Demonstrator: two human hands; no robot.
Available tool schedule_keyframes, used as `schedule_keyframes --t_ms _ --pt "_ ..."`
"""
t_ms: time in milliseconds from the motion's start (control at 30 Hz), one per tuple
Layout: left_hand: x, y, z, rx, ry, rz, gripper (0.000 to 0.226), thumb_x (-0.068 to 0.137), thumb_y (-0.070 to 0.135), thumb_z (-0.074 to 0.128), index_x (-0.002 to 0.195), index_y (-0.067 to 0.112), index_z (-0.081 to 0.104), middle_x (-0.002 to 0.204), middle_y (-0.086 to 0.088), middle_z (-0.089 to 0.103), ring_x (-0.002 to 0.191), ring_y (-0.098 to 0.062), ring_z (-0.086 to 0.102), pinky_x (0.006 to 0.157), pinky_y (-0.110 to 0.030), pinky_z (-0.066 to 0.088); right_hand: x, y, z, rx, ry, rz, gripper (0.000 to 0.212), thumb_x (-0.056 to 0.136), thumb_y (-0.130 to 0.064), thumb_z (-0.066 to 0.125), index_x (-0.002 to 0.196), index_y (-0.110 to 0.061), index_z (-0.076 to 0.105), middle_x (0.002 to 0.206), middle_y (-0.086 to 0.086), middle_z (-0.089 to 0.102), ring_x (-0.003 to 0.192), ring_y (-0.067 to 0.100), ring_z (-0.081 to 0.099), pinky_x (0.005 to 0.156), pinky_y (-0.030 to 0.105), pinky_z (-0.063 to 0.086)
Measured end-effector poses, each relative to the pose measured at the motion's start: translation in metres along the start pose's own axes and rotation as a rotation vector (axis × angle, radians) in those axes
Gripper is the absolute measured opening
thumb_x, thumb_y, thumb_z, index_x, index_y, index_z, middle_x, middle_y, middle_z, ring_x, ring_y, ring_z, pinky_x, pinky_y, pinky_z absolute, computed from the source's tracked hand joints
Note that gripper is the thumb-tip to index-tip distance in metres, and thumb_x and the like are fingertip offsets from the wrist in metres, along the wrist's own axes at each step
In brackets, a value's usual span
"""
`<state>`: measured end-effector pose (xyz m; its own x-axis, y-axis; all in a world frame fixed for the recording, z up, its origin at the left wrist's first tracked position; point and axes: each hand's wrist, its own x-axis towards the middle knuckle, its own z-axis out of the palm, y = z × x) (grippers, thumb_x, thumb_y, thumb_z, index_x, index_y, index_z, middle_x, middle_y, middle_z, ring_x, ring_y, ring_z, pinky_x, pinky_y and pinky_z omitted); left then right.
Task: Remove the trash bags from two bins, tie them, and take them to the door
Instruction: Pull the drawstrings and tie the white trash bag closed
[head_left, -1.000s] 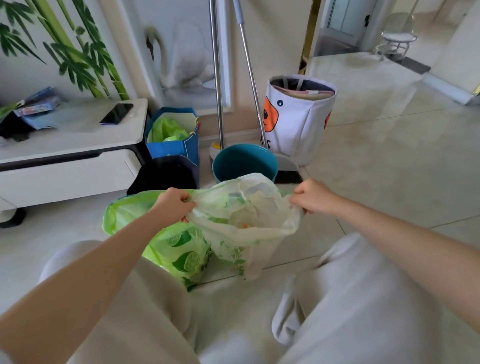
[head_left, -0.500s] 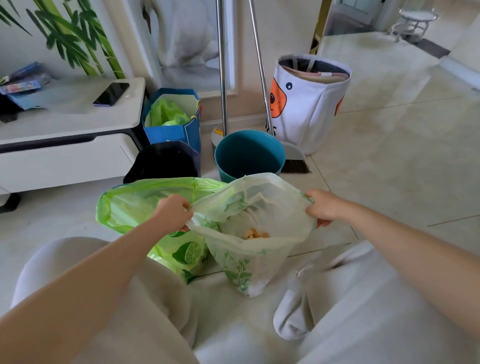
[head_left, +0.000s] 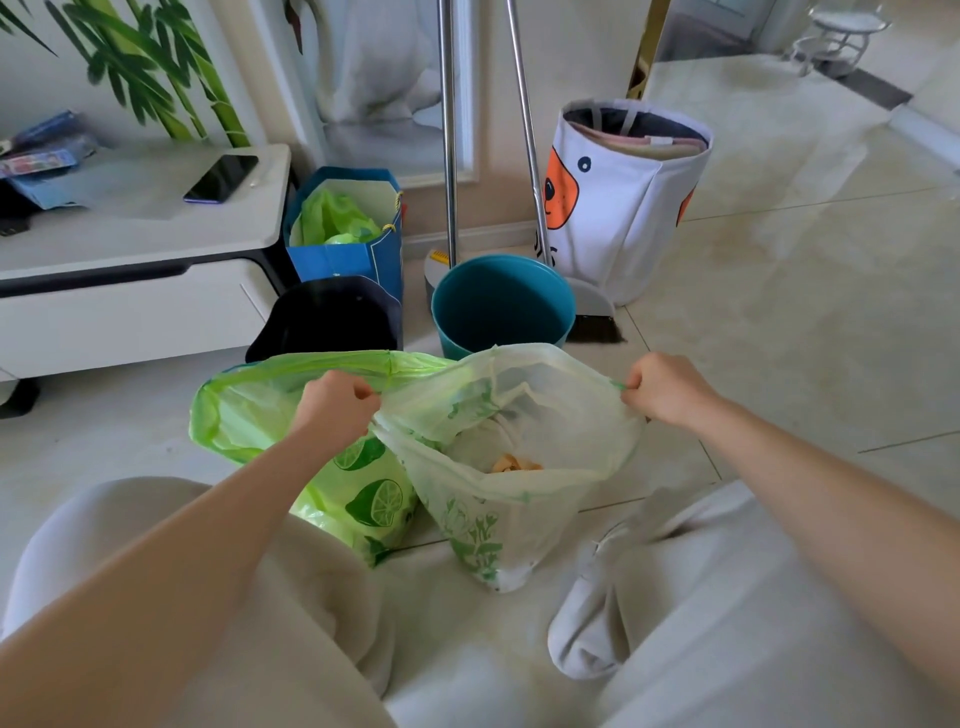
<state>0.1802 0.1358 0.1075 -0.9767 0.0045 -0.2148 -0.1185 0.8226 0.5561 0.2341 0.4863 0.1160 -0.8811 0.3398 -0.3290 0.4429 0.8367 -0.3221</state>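
A pale translucent trash bag (head_left: 509, 499) with green leaf print hangs open between my hands, above the floor in front of my knees. My left hand (head_left: 335, 405) grips its left rim and my right hand (head_left: 670, 389) grips its right rim, stretching the mouth wide. Scraps show inside it. A bright green trash bag (head_left: 249, 410) with lime prints sits on the floor to the left, its mouth open, touching the pale bag. Behind them stand the teal bin (head_left: 501, 306), without a bag, and a black bin (head_left: 327, 319).
A blue paper bag (head_left: 345, 234) with green plastic inside stands by the wall. A broom and dustpan (head_left: 592, 312) lean behind the teal bin, next to a white fabric basket (head_left: 623, 197). A low white cabinet (head_left: 135, 249) with a phone is at left. Tiled floor stretches right.
My hands have pulled further apart, stretching the pale bag's mouth wider. The bag's contents have become visible, and my view has tilted down a little.
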Motion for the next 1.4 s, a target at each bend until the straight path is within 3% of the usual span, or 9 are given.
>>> schedule_keyframes --t_ms 167,267,367,467,567,667,867,1067,1400 --pt "-0.003 0.010 -0.008 -0.152 0.069 -0.008 0.016 0.084 0.013 0.061 0.074 0.014 0.073 0.073 -0.004 0.074 0.063 -0.017 0.069 0.058 -0.023 0.053 -0.005 -0.006 -0.011 0.102 0.158 -0.008 0.017 0.074 -0.010 0.058 0.060 0.000 0.059 0.064 0.025 0.060 0.063 0.037 0.052 0.057 0.034 0.043" --pt "-0.005 0.023 -0.017 -0.303 0.044 -0.029 0.014 0.083 0.014 0.067 0.070 0.011 0.072 0.070 -0.006 0.073 0.058 -0.013 0.065 0.065 -0.030 0.059 -0.011 -0.018 -0.026 0.322 0.203 -0.025 0.019 0.075 -0.012 0.058 0.074 0.004 0.069 0.080 0.025 0.069 0.081 0.041 0.062 0.074 0.038 0.053" --pt "-0.011 0.051 -0.035 -0.420 -0.043 0.029 0.016 0.086 0.018 0.068 0.075 0.006 0.069 0.070 -0.010 0.071 0.064 -0.017 0.066 0.062 -0.028 0.060 -0.024 -0.039 -0.049 0.637 0.154 -0.081 0.019 0.075 -0.012 0.059 0.058 -0.014 0.068 0.078 0.015 0.071 0.082 0.031 0.068 0.088 0.047 0.055" --pt "-0.022 0.092 -0.057 -0.629 -0.059 0.132 0.021 0.088 0.020 0.066 0.084 0.000 0.066 0.067 -0.005 0.070 0.065 -0.015 0.067 0.059 -0.022 0.057 -0.040 -0.064 -0.073 0.769 0.151 -0.253 0.023 0.082 -0.008 0.057 0.061 -0.013 0.064 0.069 0.003 0.066 0.073 0.017 0.062 0.088 0.039 0.057" --pt "-0.034 0.125 -0.065 -0.782 0.003 0.262 0.018 0.090 0.019 0.063 0.081 0.004 0.064 0.065 -0.004 0.066 0.060 -0.013 0.065 0.060 -0.023 0.057 -0.060 -0.086 -0.090 0.934 0.224 -0.425 0.017 0.087 -0.006 0.055 0.072 -0.012 0.061 0.065 0.003 0.062 0.064 0.013 0.060 0.069 0.024 0.057" --pt "-0.041 0.136 -0.056 -0.743 -0.038 0.264 0.017 0.089 0.018 0.064 0.076 0.009 0.065 0.064 -0.003 0.065 0.058 -0.014 0.063 0.067 -0.032 0.061 -0.069 -0.094 -0.087 0.891 0.264 -0.461 0.013 0.090 -0.007 0.055 0.079 -0.010 0.060 0.063 0.006 0.058 0.054 0.008 0.056 0.061 0.021 0.054" --pt "-0.040 0.134 -0.046 -0.742 -0.082 0.167 0.018 0.090 0.017 0.063 0.080 0.003 0.065 0.072 -0.013 0.065 0.063 -0.020 0.064 0.069 -0.034 0.062 -0.069 -0.090 -0.075 0.815 0.165 -0.411 0.018 0.089 -0.010 0.060 0.071 -0.015 0.063 0.061 0.004 0.062 0.061 0.019 0.059 0.081 0.050 0.058" --pt "-0.045 0.146 -0.035 -0.851 -0.063 0.125 0.015 0.089 0.015 0.065 0.089 0.001 0.069 0.084 -0.013 0.068 0.075 -0.019 0.069 0.061 -0.029 0.060 -0.070 -0.103 -0.071 0.833 0.054 -0.434 0.006 0.092 -0.012 0.058 0.093 -0.008 0.063 0.081 0.004 0.073 0.074 0.015 0.070 0.080 0.038 0.060" --pt "-0.048 0.157 -0.007 -0.845 -0.127 0.189 0.022 0.096 0.020 0.052 0.103 0.011 0.071 0.098 -0.006 0.071 0.090 -0.013 0.070 0.081 -0.028 0.059 -0.054 -0.113 -0.055 0.845 0.016 -0.332 0.011 0.081 -0.011 0.070 0.084 -0.019 0.064 0.084 0.003 0.070 0.079 0.018 0.068 0.074 0.029 0.059"
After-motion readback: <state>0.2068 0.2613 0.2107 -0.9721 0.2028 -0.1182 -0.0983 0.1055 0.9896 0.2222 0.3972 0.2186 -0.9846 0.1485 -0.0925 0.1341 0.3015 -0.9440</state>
